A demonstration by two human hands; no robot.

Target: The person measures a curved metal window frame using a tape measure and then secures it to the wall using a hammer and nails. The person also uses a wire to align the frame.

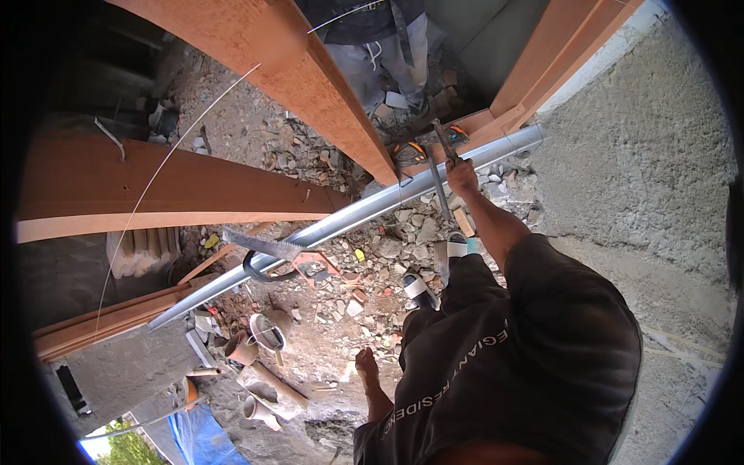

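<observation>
My right hand is closed around a dark, narrow metal hand tool, whose exact kind I cannot make out. It is held over the right part of a long silvery metal channel. Just left of that hand, a dark bar lies across the channel. Two black-and-orange items rest on the wooden frame's bottom piece beside the tool. My left hand hangs low over the rubble, its fingers loosely extended and nothing visible in them. A handsaw with an orange handle lies across the channel's left half.
Reddish wooden beams cross the left and top. A person stands beyond the frame. A rough concrete wall rises at right. Broken rubble covers the ground. A bucket and clay pots stand lower left, near a blue tarp.
</observation>
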